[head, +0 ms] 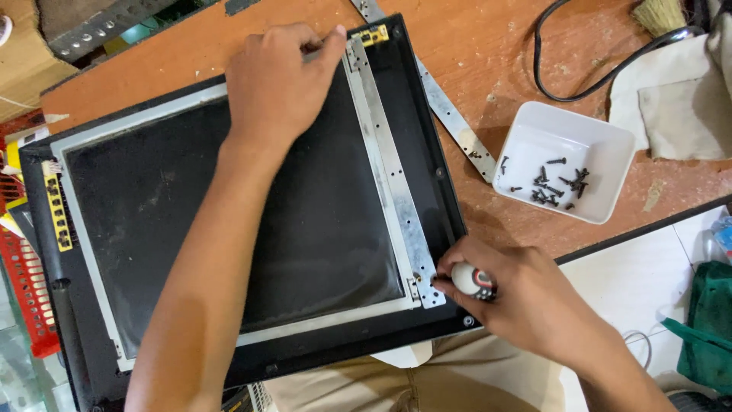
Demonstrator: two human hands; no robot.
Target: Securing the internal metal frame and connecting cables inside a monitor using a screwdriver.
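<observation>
On the monitor panel [229, 221], left hand [278, 84] presses flat; right hand [503, 294] pinches screwdriver [469, 280]

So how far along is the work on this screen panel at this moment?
Done: one metal strip lies loose on the table beside the panel, and black screws sit in the white tray. In hand: the right hand holds a screwdriver at the lower end of the mounted metal bracket, while the left hand presses its top end. Left: that bracket is on the display panel.
</observation>
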